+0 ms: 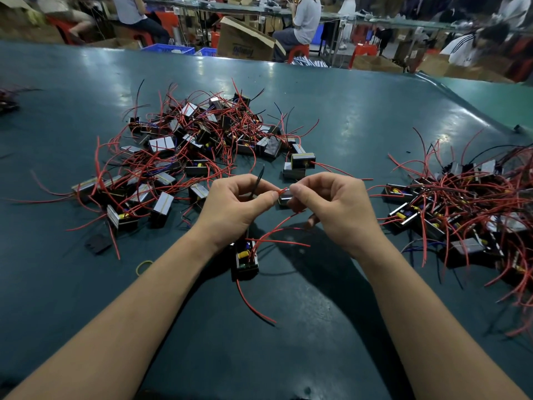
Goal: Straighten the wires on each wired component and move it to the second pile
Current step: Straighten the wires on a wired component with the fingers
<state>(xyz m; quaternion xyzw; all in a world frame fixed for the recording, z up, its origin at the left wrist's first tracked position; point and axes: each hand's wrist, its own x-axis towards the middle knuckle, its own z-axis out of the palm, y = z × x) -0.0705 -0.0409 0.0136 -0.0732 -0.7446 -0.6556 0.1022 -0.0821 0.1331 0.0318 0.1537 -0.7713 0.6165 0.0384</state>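
My left hand [236, 202] pinches the red wires of a small wired component [285, 197] held above the table's middle. A black wire sticks up behind this hand. My right hand [336, 203] grips the component itself, fingers curled round it. A large heap of black components with tangled red wires, the first pile [190, 148], lies beyond and left of my hands. The second pile [467, 209] spreads at the right. Another component [246, 258] with red wires lies on the table under my left wrist.
The table [360, 116] has a dark green mat. A yellow rubber band [143, 267] and a small black lid [98, 243] lie at the near left. Seated people, cardboard boxes [245, 39] and blue crates stand beyond the far edge.
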